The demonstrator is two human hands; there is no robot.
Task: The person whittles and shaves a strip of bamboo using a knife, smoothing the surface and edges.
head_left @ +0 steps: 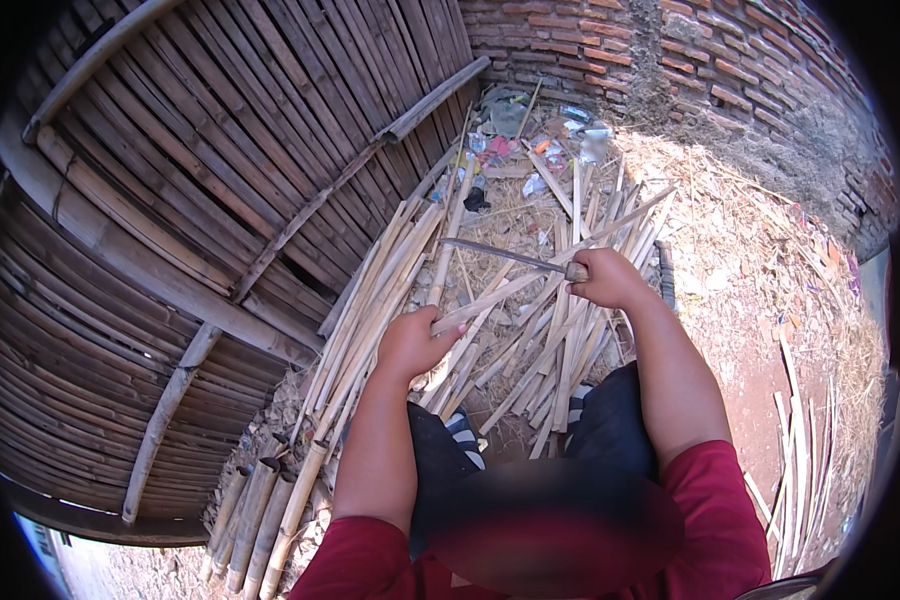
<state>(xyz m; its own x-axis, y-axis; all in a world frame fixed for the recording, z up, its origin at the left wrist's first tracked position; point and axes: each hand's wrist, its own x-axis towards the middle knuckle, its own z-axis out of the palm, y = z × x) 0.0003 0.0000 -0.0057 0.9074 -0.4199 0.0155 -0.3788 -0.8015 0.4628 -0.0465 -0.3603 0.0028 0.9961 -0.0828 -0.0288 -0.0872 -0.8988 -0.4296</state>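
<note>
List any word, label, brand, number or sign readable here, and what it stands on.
None can be read.
Litter by the brick wall: any print is too small and blurred.
Bluish patch at the lower-left edge: too blurred to tell.
Knife and held bamboo strip: no lettering shows.

I could read no text, label, brand, number or sign anywhere. The litter (pixel 490 146) near the foot of the brick wall (pixel 590 50) showed pink, orange, blue and white patches, but any print on it was too small for me to make out. 1 pale wrapper (pixel 595 148) at its right side was blurred, so I could not tell whether it bore lettering. At the lower left rim of my view, a blue patch (pixel 38 540) had dark marks beside it, too small and smeared for me to tell whether they were letters.
</note>
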